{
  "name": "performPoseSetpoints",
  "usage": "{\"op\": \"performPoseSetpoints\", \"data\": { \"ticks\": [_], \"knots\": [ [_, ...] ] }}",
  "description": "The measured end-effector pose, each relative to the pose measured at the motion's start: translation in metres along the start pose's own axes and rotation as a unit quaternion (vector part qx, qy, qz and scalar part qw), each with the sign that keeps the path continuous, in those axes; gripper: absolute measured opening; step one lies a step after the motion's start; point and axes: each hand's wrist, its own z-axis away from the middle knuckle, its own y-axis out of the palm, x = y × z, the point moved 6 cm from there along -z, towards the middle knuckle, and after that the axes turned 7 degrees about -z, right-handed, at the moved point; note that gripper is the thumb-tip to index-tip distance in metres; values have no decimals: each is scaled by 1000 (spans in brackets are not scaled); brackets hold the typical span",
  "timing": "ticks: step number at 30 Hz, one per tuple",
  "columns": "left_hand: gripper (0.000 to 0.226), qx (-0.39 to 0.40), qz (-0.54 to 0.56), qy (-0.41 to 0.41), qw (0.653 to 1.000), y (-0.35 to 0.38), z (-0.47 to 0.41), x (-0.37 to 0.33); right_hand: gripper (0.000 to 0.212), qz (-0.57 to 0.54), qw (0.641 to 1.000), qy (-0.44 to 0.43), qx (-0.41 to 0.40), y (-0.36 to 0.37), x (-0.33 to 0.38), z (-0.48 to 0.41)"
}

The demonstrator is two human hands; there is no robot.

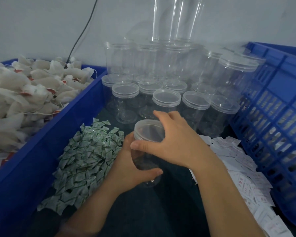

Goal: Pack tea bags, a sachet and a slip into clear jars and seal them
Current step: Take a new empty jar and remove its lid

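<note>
jar (143, 132) is being judged light, thin-walled and slippery, likely yielding if squeezed; it is best being gripped round the body and turned at the lid (146, 124). it is being seen as clear, round and seemingly empty. it is being held over the dark table (169, 202), between sachets (85, 159) and slips (237, 161). its body is being wrapped by the left hand (130, 170), and its lid is being clasped by the curled right hand (174, 139).

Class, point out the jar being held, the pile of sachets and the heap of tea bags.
held jar (148, 132), head view, on its clear top.
sachet pile (85, 159), head view, middle of the pile.
tea bag heap (24, 93), head view, middle of the heap.
</note>
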Motion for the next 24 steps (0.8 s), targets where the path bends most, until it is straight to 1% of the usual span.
{"op": "performPoseSetpoints", "data": {
  "ticks": [2, 3, 5, 8, 9, 11, 13, 16, 17, 19, 20, 21, 23, 24],
  "knots": [
    [88, 3, 2, 0, 1000, 1, 0, 0, 90, -34, 999, -13, 23, 2, 0, 0],
    [87, 2, -9, 6, 1000, 1, 0, -1, 86, -55, 997, -26, 37, 2, 2, 1],
    [87, 1, -19, 10, 1000, 0, 1, -1, 88, -65, 996, -34, 47, 2, 4, 3],
    [90, -4, -10, 8, 1000, -1, 1, 0, 98, -2, 1000, -3, -5, -1, 4, 1],
    [90, -3, -10, 8, 1000, -1, 1, 0, 95, -5, 1000, -2, -9, -1, 4, 1],
    [89, -1, -19, 11, 1000, 0, 0, -1, 85, -63, 997, -30, 20, 1, 6, 3],
    [88, -4, -36, 18, 999, -1, 1, -1, 87, -89, 994, -50, 32, 2, 9, 5],
    [90, 0, -28, 4, 1000, 0, 1, 2, 99, -26, 998, -19, -49, -6, 9, 2],
    [90, 4, -25, 0, 1000, 1, 1, 4, 95, -25, 998, -15, -54, -6, 8, 2],
    [91, 10, -19, -1, 1000, 1, 0, 6, 80, -89, 995, -42, -30, -5, 10, 3],
    [92, 12, -16, -3, 1000, 1, 0, 7, 78, -122, 991, -55, -17, -6, 12, 5],
    [92, 14, -14, -5, 1000, 1, 0, 8, 79, -128, 990, -60, -13, -6, 13, 6],
    [90, 13, -18, -8, 1000, 1, 0, 10, 90, -55, 997, -34, -33, -4, 8, 4],
    [88, 11, -23, -7, 1000, 1, 0, 11, 97, -17, 999, -3, -33, -3, 6, 3]
  ]
}}
